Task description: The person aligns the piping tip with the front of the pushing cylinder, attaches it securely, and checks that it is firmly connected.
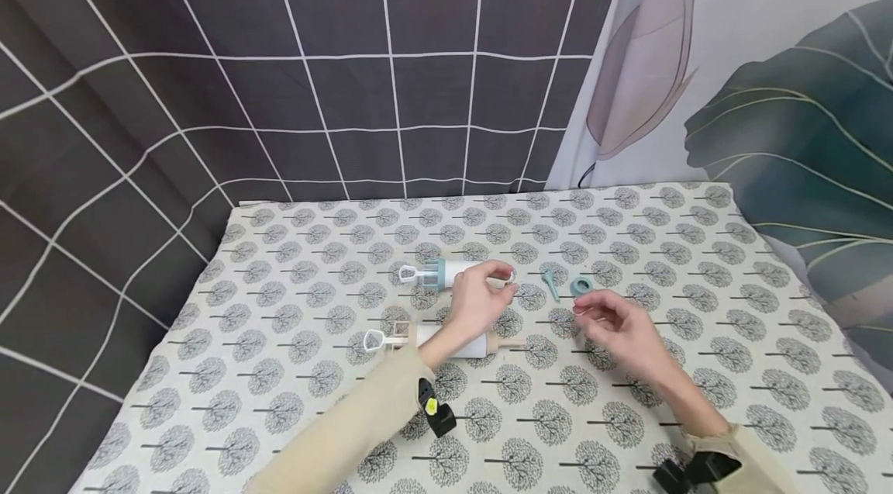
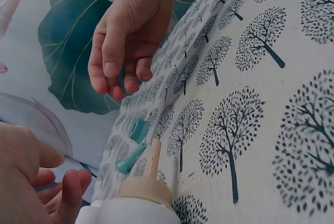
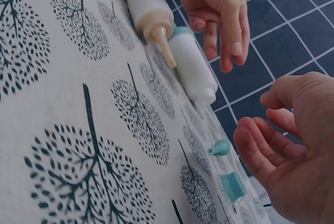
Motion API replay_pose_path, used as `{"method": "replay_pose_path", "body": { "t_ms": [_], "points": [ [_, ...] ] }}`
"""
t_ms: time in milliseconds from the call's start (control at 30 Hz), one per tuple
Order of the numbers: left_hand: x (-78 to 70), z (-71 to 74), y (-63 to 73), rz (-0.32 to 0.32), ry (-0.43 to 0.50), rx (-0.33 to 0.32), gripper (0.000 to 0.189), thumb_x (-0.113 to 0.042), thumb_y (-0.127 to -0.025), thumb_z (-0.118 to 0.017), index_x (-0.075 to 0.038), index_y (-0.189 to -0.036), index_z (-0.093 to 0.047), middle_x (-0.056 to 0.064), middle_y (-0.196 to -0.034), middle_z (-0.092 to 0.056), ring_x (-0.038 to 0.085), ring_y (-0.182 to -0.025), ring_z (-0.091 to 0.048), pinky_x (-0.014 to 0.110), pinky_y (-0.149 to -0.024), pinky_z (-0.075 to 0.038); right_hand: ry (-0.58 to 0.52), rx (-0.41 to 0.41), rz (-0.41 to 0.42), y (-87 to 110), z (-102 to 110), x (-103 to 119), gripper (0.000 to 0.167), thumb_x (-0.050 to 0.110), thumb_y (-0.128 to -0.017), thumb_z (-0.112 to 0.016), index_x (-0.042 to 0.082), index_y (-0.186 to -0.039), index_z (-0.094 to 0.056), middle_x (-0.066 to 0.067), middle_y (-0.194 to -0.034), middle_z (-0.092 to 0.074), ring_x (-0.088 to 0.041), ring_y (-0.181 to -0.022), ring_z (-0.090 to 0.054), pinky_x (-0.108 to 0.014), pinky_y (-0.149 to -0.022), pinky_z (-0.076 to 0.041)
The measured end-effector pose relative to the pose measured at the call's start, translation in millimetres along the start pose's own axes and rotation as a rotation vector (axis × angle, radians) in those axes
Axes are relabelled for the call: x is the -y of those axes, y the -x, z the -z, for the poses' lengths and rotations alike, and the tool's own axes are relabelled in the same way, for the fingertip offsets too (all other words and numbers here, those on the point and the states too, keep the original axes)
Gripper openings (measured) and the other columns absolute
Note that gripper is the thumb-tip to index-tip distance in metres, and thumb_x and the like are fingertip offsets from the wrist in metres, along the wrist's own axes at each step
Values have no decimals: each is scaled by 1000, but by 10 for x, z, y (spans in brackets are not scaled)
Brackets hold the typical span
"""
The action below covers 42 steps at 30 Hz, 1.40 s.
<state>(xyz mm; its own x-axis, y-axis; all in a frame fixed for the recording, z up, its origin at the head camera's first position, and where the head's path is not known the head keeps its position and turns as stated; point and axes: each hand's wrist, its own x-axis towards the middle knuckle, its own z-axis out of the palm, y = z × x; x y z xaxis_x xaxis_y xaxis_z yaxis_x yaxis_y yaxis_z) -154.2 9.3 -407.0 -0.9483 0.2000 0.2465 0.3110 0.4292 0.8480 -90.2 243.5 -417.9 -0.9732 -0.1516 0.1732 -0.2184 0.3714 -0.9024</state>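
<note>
Two syringe-like plungers with white barrels lie side by side. The farther one (image 1: pixel 455 269) has a teal collar and a white loop handle; the nearer one (image 1: pixel 474 347) has beige fittings and a thin beige nozzle (image 2: pixel 155 158). My left hand (image 1: pixel 480 296) hovers by the front end of the teal-collared one, fingers loosely bent and holding nothing; its forearm crosses over the beige one. To the right, a loose teal nozzle (image 1: pixel 551 286) and a teal ring-shaped cap (image 1: pixel 580 287) lie on the cloth. Near the cap, my right hand (image 1: pixel 621 327) is held with relaxed, empty fingers.
A pale tablecloth (image 1: pixel 516 432) printed with dark trees covers the table. Behind it hangs a dark curtain with a white grid (image 1: pixel 349 91). At the right is a pale curtain with large leaf prints (image 1: pixel 788 129).
</note>
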Motion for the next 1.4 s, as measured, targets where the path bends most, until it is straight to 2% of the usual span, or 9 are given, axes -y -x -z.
{"method": "replay_pose_path", "body": {
  "t_ms": [67,233,433,533,667,900,1100,1267,1400],
  "points": [
    [-18,-36,-25,31,-3,8,26,-9,-84,-78,-4,-108,-73,7,-104,-74,1,-55,-59,20,-65,-51,-5,-4,-14,-8,16,-14,27,-7,-88,-66,-8,-114,-60,-22,-100,-66,-24,-82,-66,-20,-74,-54],
    [-22,-142,-65,97,-6,30,27,-10,-84,-78,-6,-110,-72,3,-103,-74,1,-59,-59,23,-70,-50,4,-21,-12,-32,68,-55,27,-5,-89,-66,-9,-116,-60,-22,-99,-67,-25,-81,-67,-21,-73,-55],
    [-41,-254,-80,103,-25,36,25,-9,-85,-77,-5,-109,-73,5,-103,-74,1,-60,-60,24,-75,-49,-38,-29,3,-62,131,-95,27,-7,-90,-65,-13,-115,-58,-26,-98,-65,-24,-79,-68,-28,-71,-58],
    [-37,-319,-83,121,-30,39,26,-8,-85,-77,-6,-110,-73,4,-103,-74,2,-55,-56,23,-65,-49,-48,-34,10,-74,157,-123,27,-7,-90,-66,-14,-114,-57,-27,-98,-65,-22,-79,-68,-30,-69,-59],
    [-38,-402,-75,143,-47,42,27,-8,-84,-78,-8,-110,-73,3,-103,-74,5,-55,-54,22,-59,-46,-43,-43,-3,-74,182,-150,28,-6,-90,-67,-14,-115,-56,-28,-101,-65,-21,-79,-68,-31,-67,-59],
    [-44,-527,-91,109,-85,11,25,-10,-84,-78,-7,-109,-73,2,-100,-74,18,-88,-67,26,-79,-49,-3,-69,-14,-95,232,-202,31,-6,-89,-68,-12,-117,-58,-28,-103,-64,-17,-79,-67,-29,-65,-58],
    [-39,-608,-131,79,-96,-3,24,-8,-85,-77,-5,-108,-73,4,-101,-74,19,-89,-68,27,-81,-51,72,-93,-17,-119,266,-290,31,-4,-88,-70,-9,-116,-60,-22,-102,-67,-9,-82,-64,-21,-69,-54],
    [-29,-666,-158,85,-117,-10,24,-9,-85,-78,-6,-108,-73,4,-102,-74,18,-87,-69,28,-81,-51,81,-98,-57,-137,287,-314,33,-2,-88,-71,-8,-119,-60,-23,-104,-67,-9,-83,-64,-21,-71,-54],
    [-44,-708,-181,99,-130,-7,25,-9,-84,-78,-8,-109,-73,4,-105,-73,13,-82,-67,25,-78,-51,96,-102,-55,-166,303,-344,34,-3,-87,-71,-8,-119,-60,-24,-104,-67,-8,-84,-64,-20,-73,-54]
  ]
}}
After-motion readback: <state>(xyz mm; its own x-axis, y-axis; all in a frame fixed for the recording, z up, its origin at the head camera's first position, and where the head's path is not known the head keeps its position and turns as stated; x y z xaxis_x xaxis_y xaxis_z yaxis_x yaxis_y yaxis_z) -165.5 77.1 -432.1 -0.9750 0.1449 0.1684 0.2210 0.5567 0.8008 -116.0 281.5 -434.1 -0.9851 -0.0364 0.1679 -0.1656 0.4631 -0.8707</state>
